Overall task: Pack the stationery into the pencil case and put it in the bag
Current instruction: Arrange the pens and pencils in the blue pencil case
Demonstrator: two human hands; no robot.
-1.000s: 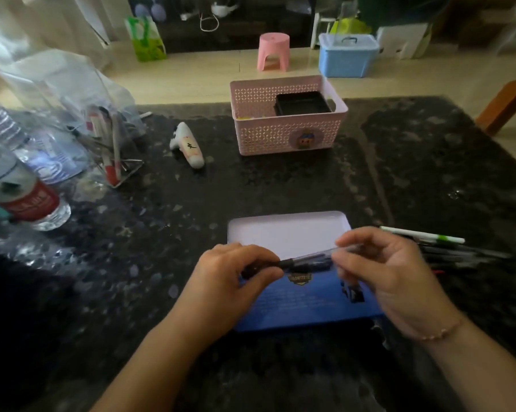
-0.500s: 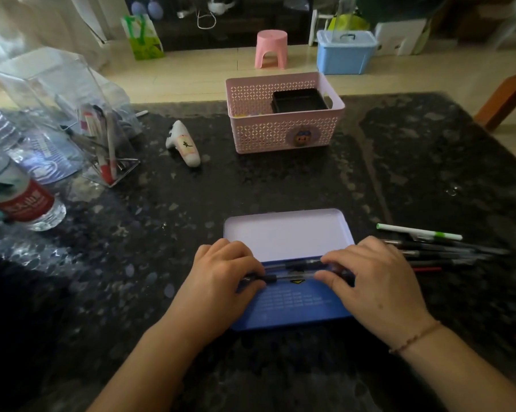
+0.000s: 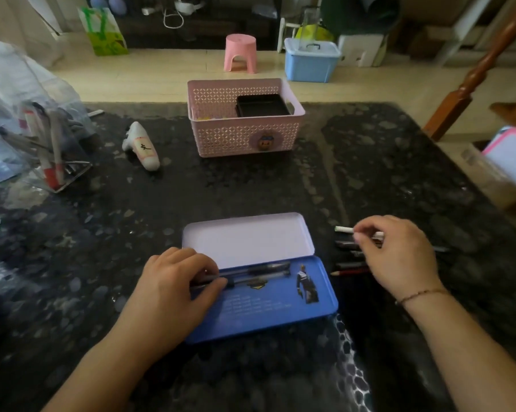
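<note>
pencil case [image 3: 280, 310] open | left hand [image 3: 173, 289] fingers curled on pens [image 3: 259, 273] inside | right hand [image 3: 399, 257] just right of case, pinching white pen [image 3: 344, 229]

Under the left hand [image 3: 173, 288] lies a blue pencil case [image 3: 268, 313] with a pale lilac lid; beyond the right hand [image 3: 399, 257], a white pen [image 3: 344, 229]; farther, a pink lattice-pattern basket [image 3: 241, 135] on the black speckled table [image 3: 250, 185].

bare forearms, thin bracelet [image 3: 423, 293] r wrist

White glue gun [image 3: 142, 147] — one handwritten mark, unclear; pencil case [image 3: 265, 310] print — too blurred.
</note>
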